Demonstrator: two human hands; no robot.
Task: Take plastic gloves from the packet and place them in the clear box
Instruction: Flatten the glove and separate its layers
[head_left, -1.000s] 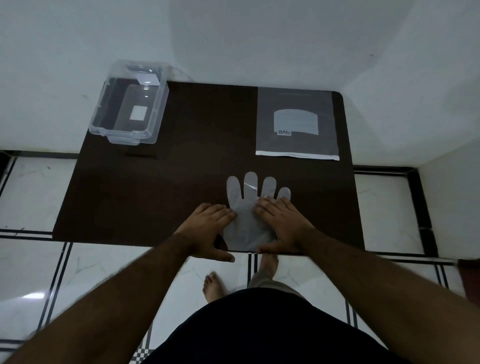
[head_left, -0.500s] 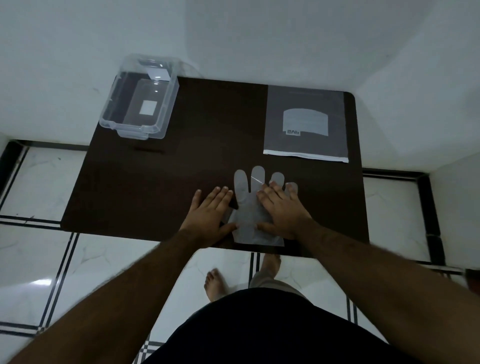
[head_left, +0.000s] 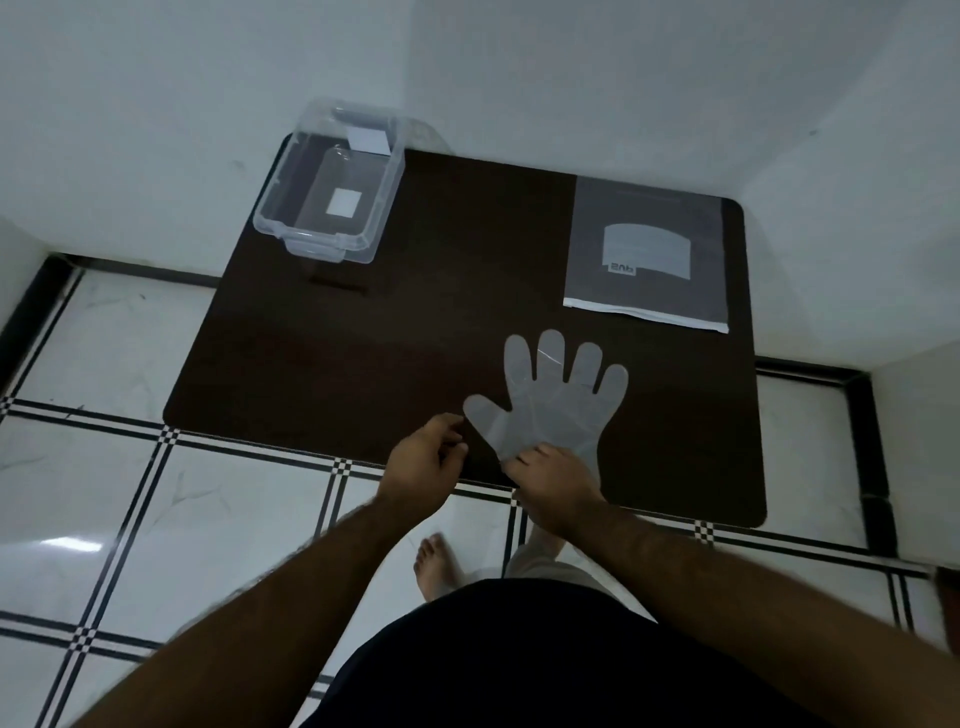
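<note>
I am watching the glove (head_left: 550, 402) lying flat on the tabletop (head_left: 363, 364), fingers spread and pointing away from my hands. My right hand (head_left: 553, 486) is pressing down on its cuff at the near edge, fingers curled; whether it is pinching the film or only resting on it, I cannot tell. My left hand (head_left: 423, 460) is hovering just left of the glove's thumb, loosely curled and holding nothing. The packet (head_left: 647, 254) is lying just beyond the glove, ahead of my right hand. The box (head_left: 332, 182) is sitting open, well ahead and left of my left hand.

I am judging the risk to be slippage: film this thin is clinging to the dark surface, so a shallow pinch could let it slide, crumple, or drift off the near edge during the long carry across.
</note>
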